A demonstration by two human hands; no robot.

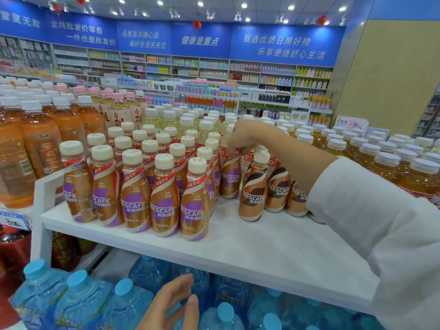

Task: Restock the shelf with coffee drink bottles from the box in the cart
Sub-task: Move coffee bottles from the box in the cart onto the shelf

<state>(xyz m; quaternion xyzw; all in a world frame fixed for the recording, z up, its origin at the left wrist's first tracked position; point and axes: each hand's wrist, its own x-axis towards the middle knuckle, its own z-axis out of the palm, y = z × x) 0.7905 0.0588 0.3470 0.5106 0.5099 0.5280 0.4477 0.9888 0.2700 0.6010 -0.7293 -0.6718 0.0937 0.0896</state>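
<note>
Several purple-labelled Nescafe coffee bottles (164, 198) stand in rows on the white shelf (250, 248). To their right stand brown-labelled Nescafe bottles (253, 191). My right hand (247, 136) reaches over the shelf, and its fingers pinch the neck of a purple-labelled bottle (229, 177) at the right end of a back row. My left hand (173, 303) hangs below the shelf edge with relaxed fingers and holds nothing. The box and the cart are out of view.
Orange tea bottles (35, 144) crowd the left, and more capped tea bottles (381, 160) fill the right. Blue-capped water jugs (78, 298) sit on the lower shelf. The front right part of the coffee shelf is bare. Store aisles lie behind.
</note>
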